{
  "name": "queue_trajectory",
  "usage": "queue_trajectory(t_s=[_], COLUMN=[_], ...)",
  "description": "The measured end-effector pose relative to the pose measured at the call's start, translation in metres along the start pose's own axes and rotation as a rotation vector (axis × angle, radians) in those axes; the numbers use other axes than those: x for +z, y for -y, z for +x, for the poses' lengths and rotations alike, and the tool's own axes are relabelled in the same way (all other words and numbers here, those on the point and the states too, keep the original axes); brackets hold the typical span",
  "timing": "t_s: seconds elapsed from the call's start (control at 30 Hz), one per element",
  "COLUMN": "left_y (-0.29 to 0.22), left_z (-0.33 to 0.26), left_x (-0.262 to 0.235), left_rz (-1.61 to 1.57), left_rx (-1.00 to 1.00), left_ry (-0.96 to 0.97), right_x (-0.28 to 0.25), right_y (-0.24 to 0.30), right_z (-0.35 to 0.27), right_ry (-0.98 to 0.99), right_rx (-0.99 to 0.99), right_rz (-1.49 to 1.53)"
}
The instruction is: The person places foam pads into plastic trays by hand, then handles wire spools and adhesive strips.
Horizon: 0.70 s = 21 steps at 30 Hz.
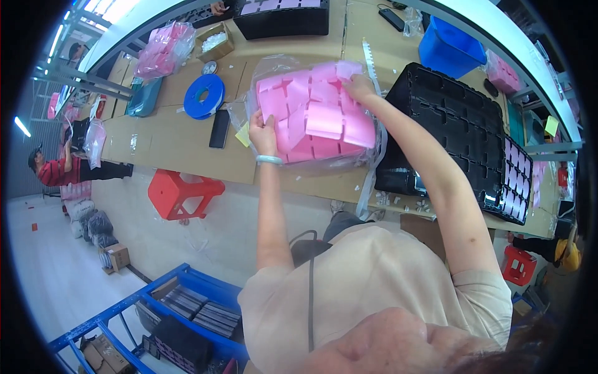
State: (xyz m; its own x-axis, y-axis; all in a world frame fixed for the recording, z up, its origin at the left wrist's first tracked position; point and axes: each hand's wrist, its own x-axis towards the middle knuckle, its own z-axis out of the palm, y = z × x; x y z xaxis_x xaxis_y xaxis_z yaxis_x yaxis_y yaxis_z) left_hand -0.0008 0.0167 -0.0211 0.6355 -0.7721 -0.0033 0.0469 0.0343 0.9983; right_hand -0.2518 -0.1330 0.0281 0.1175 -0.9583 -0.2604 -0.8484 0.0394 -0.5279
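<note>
Beige shirt [367,274] nearest, both hands closed on a clear bag of pink foam [317,115], left hand [263,134] at its left edge, right hand [359,87] at far top, black tray [458,124] right on the counter [180,146].

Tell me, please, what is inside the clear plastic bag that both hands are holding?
The clear plastic bag holds stacked pink foam pieces, gripped by the left hand and right hand. Lower layers are covered.

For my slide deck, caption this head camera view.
Both hands, left hand and right hand, grip a clear bag of pink foam pieces on a cardboard-covered bench.
</note>
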Motion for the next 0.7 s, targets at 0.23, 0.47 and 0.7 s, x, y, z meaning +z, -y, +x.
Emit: queue_trajectory(t_s=[0.23,0.47,0.7], left_y=[0.041,0.027,0.028], left_z=[0.005,0.001,0.008], left_x=[-0.01,-0.013,0.002], left_rz=[0.713,0.783,0.712], left_rx=[0.221,0.394,0.311], left_ry=[-0.161,-0.243,-0.197], right_x=[0.034,0.016,0.004], right_y=[0.0,0.006,-0.006], right_z=[0.001,-0.004,0.027], right_ry=[-0.195,-0.336,-0.003], right_rx=[-0.012,-0.001,0.05], right_rz=[-0.133,-0.149,0.802])
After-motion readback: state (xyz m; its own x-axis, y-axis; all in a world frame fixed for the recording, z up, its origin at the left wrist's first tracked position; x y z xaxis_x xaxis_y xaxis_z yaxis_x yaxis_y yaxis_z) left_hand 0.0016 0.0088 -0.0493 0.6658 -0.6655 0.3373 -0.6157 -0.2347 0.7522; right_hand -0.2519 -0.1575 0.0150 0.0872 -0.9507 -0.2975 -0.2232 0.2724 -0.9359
